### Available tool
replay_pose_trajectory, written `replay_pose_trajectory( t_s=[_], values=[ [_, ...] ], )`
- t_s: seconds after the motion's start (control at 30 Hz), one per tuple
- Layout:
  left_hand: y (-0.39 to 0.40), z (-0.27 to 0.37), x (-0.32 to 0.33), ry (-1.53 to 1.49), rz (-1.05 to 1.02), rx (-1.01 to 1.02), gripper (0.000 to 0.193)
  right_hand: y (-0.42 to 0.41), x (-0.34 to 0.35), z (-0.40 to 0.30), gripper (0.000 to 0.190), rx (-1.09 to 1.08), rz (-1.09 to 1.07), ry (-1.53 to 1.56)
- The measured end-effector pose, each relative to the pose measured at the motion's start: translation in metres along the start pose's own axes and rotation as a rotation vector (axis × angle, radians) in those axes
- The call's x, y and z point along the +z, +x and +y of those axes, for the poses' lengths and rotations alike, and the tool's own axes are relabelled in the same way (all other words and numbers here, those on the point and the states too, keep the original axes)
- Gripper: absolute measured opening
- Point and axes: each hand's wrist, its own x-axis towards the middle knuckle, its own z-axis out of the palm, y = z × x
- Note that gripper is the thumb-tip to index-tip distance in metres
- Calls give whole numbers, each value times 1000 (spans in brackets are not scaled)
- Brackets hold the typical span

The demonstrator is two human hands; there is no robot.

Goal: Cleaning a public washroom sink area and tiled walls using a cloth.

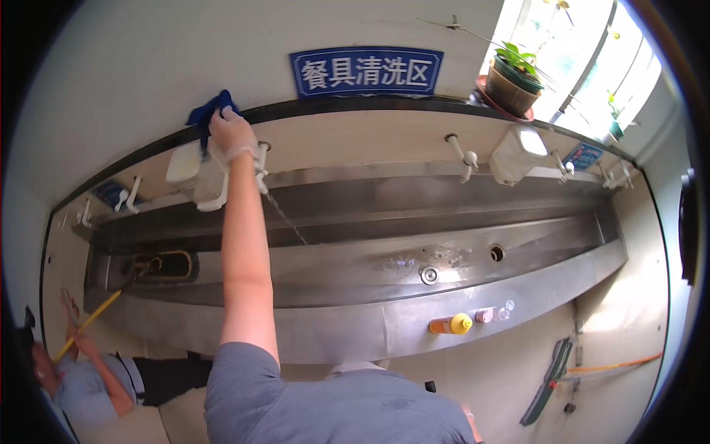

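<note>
My left hand (233,133), in a thin clear glove, reaches up to the dark ledge (277,111) above the sink. Its fingers pinch a dark blue cloth (206,117), which is bunched against the ledge and the wall. Just below the hand are white plastic wall dispensers (184,166), partly covered by my forearm. Beside my wrist, a white tap (260,172) runs a thin stream of water (285,216) into the long stainless steel trough sink (344,266). Only a sliver of my right arm shows at the bottom edge; the hand itself is out of view.
An orange squeeze bottle (444,324) and a small clear-capped bottle (493,314) stand on the sink's front rim. A potted plant (513,83) sits by the window. At left, another person (91,388) holds a yellow pole (100,311). A floor squeegee or broom (549,380) lies right.
</note>
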Motion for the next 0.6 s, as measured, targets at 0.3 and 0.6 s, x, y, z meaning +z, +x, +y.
replay_pose_trajectory(
  t_s=[0.3, 0.6],
  values=[
    [-53, 36, 67, 471, -311, 362, 21, -11, -8, -53, 43, -26, -40, 147],
    [-211, 142, 181, -277, -422, 885, 13, 8, -10, -49, 36, -92, 58, 135]
  ],
)
